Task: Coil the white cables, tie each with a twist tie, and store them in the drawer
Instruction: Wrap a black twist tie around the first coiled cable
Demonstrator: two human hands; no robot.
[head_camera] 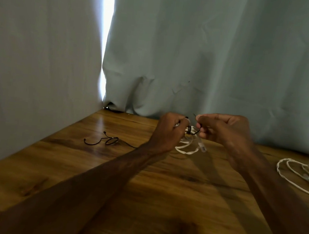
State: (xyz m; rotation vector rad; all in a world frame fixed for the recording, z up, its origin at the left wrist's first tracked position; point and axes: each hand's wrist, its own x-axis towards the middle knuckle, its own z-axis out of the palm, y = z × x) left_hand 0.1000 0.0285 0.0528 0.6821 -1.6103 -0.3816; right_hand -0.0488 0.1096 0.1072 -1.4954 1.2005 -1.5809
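A coiled white cable (188,148) hangs just above the wooden table (142,191), its plug end (202,147) pointing down to the right. My left hand (169,131) grips the top of the coil. A black twist tie (191,132) is wrapped round the coil there, and my right hand (222,130) pinches the tie's free end. A second white cable (299,172) lies loose and uncoiled on the table at the far right. Further black twist ties (108,140) lie on the table to the left of my hands.
A pale curtain (212,56) hangs along the table's far edge, with a bright gap (104,36) next to the grey wall (42,59) on the left. No drawer is in view.
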